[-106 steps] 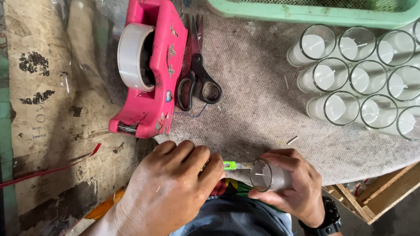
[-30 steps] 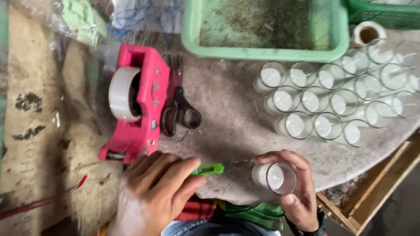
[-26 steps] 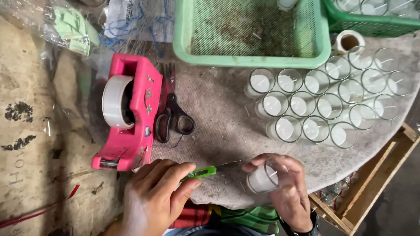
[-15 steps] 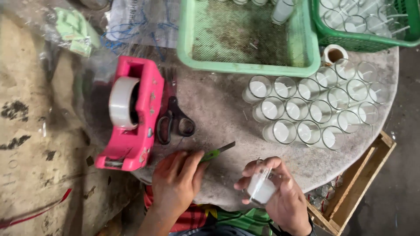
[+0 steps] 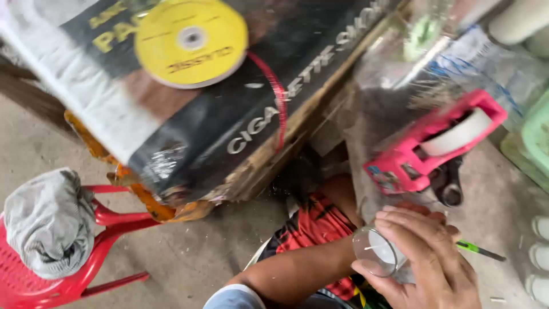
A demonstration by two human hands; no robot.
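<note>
"So where's the glass (image 5: 382,256)?"

"At five o'clock, in a hand (image 5: 420,260) with fingers wrapped round its wall; which hand, I can't tell. No other hand shows."

"Tricky to hold?"

"Likely light, stiff, smooth and breakable. Grip the side wall. The green tool (image 5: 479,250) lies at four o'clock, the pink tape dispenser (image 5: 430,146) at two."

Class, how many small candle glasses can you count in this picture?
4. One glass is in the right hand; three glasses stand in a column at the right edge of the table, cut off by the frame. More may be out of view.
</note>
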